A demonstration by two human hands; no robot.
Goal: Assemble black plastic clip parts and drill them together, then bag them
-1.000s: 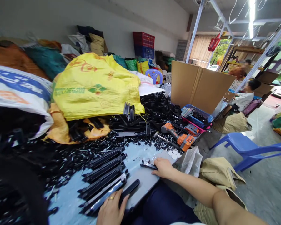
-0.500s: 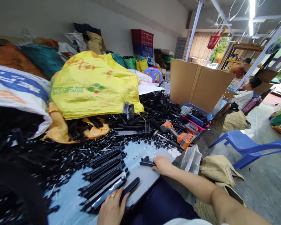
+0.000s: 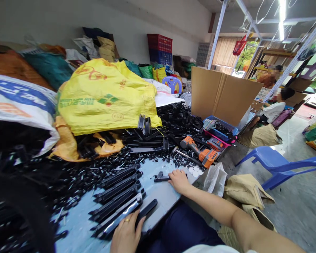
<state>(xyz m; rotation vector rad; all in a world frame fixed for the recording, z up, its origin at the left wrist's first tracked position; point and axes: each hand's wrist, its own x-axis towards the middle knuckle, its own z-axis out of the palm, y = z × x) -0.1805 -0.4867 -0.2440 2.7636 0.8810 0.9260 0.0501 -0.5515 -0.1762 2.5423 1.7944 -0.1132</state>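
Note:
My left hand [image 3: 126,230], a ring on one finger, is at the near edge of the worktable [image 3: 160,200]. Its thumb and fingers are closed around the lower end of a black plastic bar [image 3: 149,207] with a rounded tip. Beside it lies a row of long black plastic parts [image 3: 115,200], side by side and slanting. Farther right, my right hand [image 3: 179,181] is closed over one end of a short black plastic piece [image 3: 161,177], low over the table surface. My fingers hide part of that piece.
Loose small black parts [image 3: 81,175] cover the table's left and back. A yellow sack [image 3: 107,95] lies behind them. To the right are a hammer [image 3: 186,155], an orange cordless drill [image 3: 207,157], a blue basket [image 3: 226,128] and a cardboard sheet [image 3: 223,95]. A blue chair [image 3: 276,161] stands beyond.
My right hand has shifted slightly left and up, and the short black piece under it has turned flatter and moved a little left. My left hand stays almost in place.

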